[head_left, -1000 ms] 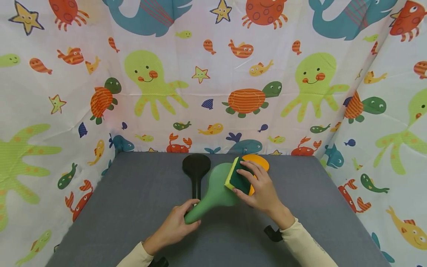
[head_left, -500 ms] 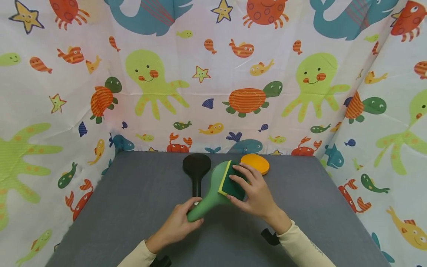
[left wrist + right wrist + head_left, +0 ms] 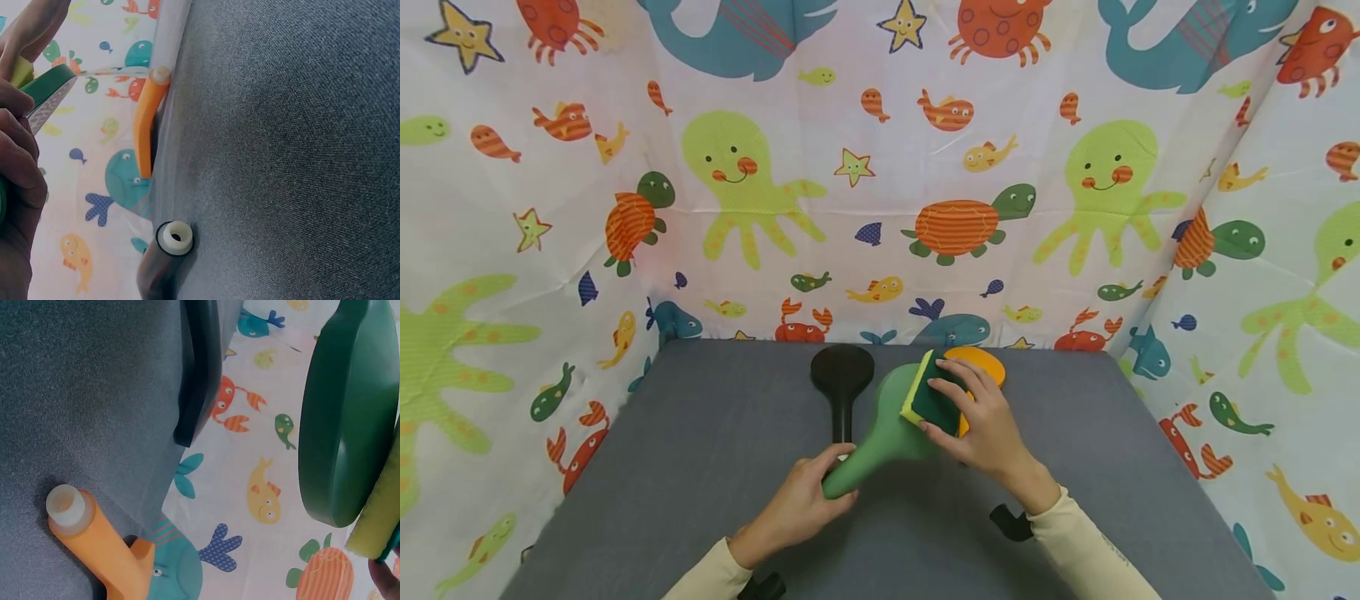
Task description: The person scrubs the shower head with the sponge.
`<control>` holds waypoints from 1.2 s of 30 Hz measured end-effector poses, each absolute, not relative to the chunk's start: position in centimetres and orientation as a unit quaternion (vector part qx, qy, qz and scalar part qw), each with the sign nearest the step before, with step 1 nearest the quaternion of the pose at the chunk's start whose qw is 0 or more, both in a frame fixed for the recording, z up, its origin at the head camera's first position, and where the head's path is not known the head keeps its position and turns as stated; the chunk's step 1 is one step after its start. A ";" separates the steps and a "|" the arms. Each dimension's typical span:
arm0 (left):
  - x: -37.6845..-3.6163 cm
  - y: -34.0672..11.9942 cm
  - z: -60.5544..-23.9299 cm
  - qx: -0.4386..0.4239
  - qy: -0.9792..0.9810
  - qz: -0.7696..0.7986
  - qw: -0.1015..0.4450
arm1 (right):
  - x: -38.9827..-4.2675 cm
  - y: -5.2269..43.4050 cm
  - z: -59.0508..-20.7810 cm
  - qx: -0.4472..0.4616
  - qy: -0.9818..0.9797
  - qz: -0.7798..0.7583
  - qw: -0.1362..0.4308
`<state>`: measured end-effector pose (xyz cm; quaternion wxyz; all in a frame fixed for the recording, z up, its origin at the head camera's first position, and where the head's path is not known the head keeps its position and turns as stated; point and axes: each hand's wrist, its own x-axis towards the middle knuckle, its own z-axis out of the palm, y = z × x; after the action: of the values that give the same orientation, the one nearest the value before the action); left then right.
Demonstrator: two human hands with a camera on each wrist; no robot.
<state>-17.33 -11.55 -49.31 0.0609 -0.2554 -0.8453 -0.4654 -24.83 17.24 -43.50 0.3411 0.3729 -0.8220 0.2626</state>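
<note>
My left hand grips the handle of a green handheld shower head, lifted and tilted over the table. Its back faces up, and its patterned spray face shows from the side in the left wrist view. In my right hand is a sponge, yellow on one side with a dark green scouring layer. The fingers spread over the green layer, and the yellow side lies against the back of the shower head. In the right wrist view, the sponge rests along the head's edge.
A black shower head lies behind the left hand on the grey table. An orange shower head is partly hidden behind the right hand. A curtain printed with sea animals hangs around the back and sides.
The sponge slid down and left across the back of the green shower head, then back up and right. The left hand and shower head have barely moved.
</note>
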 end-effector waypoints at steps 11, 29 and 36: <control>-17.1 -11.1 -49.1 -0.272 -0.849 -0.443 0.093 | -24.3 16.4 -43.3 0.371 -0.819 0.253 0.357; -16.5 -10.4 -48.1 -0.258 -0.862 -0.428 0.088 | -23.8 15.6 -42.9 0.398 -0.814 0.229 0.356; -16.1 -10.4 -48.2 -0.274 -0.868 -0.406 0.080 | -24.7 16.5 -42.7 0.370 -0.821 0.251 0.356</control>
<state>-16.12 -10.43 -48.22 0.0798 -0.2740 -0.8680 -0.4063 -24.75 16.46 -42.69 0.3556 0.3699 -0.8208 0.2509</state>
